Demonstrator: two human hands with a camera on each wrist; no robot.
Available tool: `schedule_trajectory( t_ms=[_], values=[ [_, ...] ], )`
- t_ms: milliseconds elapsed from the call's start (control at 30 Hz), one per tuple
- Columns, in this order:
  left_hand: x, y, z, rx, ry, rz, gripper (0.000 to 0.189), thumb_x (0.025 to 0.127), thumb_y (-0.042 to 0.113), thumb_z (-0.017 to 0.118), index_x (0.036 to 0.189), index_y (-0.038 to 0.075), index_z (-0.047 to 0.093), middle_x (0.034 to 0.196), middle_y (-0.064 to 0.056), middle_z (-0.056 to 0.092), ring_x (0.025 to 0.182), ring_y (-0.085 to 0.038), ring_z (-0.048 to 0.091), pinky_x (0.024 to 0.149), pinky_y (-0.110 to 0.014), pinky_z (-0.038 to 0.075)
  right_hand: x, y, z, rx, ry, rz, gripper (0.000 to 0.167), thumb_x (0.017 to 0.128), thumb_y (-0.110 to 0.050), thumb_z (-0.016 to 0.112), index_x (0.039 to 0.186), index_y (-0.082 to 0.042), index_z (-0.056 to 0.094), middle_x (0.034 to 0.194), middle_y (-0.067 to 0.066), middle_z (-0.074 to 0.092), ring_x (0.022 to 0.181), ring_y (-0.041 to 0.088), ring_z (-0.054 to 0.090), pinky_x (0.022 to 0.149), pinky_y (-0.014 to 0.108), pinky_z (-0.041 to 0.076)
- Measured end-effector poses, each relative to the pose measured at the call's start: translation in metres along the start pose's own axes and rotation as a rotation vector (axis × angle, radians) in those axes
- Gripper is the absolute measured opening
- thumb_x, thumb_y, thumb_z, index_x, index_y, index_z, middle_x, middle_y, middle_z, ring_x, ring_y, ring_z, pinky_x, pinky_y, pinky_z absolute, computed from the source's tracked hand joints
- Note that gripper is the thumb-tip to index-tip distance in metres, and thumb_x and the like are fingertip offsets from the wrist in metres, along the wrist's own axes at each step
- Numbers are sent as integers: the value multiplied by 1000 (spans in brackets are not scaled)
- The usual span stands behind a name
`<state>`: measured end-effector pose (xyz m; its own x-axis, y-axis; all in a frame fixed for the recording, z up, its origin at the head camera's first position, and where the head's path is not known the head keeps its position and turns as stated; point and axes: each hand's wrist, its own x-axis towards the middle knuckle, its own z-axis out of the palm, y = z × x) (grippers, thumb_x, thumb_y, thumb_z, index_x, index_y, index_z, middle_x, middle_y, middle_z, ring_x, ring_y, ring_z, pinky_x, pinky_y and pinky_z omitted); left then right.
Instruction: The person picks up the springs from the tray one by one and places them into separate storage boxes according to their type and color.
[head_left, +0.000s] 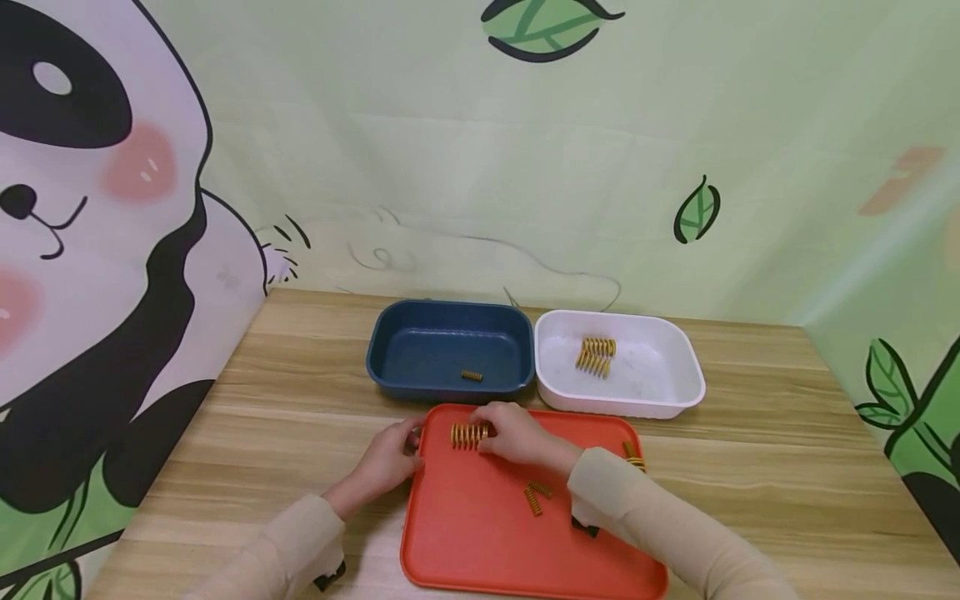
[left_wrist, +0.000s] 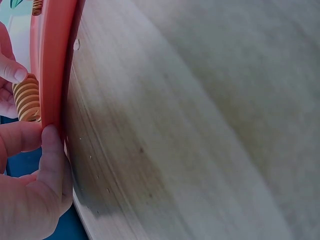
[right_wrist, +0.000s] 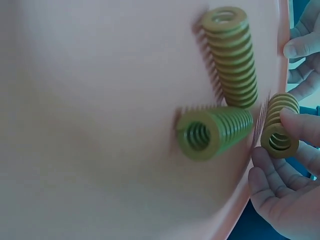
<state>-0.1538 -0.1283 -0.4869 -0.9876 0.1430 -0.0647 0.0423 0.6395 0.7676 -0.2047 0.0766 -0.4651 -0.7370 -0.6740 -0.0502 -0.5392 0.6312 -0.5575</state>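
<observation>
My left hand [head_left: 386, 458] pinches the left rim of a red tray [head_left: 480, 533] near its far corner. In the left wrist view, fingertips [left_wrist: 52, 142] lie against the rim's outer side. Close by, my right hand [head_left: 517, 433] holds the right end of a large gold coil spring [head_left: 468, 436] lying sideways over the tray's far left part. The right wrist view shows this spring [right_wrist: 283, 104] between thumb and fingers. Two small gold springs [head_left: 533, 502] lie near the tray's middle. Partly hidden by the right arm, more gold coils [head_left: 635, 461] show at the tray's right edge.
Behind the tray stands a dark blue bin [head_left: 408, 387] with one small spring [head_left: 472, 376] in it. To its right, a white bin [head_left: 667, 404] holds large gold springs [head_left: 598, 347]. Both bins are on a wooden table [head_left: 300, 375] against a printed cloth backdrop [head_left: 450, 167].
</observation>
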Motion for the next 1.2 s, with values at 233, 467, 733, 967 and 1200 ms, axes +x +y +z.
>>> schedule_trajectory(
  t_ms=[233,467,733,967,1200],
  values=[
    [0,0,0,-3,0,-2,53,64,-10,58,116,-3,52,73,-5,51,68,-15,46,55,-23,39,-1,-1,1,-7,-2,7,30,74,-11,67,103,-5,63,99,6,64,92,19,56,84,34,44],
    [0,-1,0,-2,3,7,54,63,-10,58,116,-2,52,73,-5,50,67,-14,45,54,-23,39,-3,-3,-1,-5,-1,-13,29,74,-11,67,102,-5,63,98,6,64,91,19,56,83,33,44],
    [1,-1,1,-13,-1,3,54,63,-10,57,117,-3,52,73,-5,50,67,-14,45,53,-23,39,-5,-5,-5,12,25,-15,29,73,-10,68,102,-5,64,98,6,64,90,19,56,82,32,45],
    [0,-1,1,-12,3,4,54,63,-11,57,116,-3,52,73,-5,50,67,-14,45,52,-23,40,-7,-6,-9,6,50,-20,29,73,-11,68,102,-5,64,98,7,64,90,19,56,82,33,45],
    [1,0,0,-2,-3,-13,54,64,-10,57,117,-2,52,74,-5,51,68,-15,45,53,-23,40,-9,-7,-16,8,33,-10,29,76,-11,66,104,-6,62,102,6,63,94,19,56,85,34,44]
  ],
)
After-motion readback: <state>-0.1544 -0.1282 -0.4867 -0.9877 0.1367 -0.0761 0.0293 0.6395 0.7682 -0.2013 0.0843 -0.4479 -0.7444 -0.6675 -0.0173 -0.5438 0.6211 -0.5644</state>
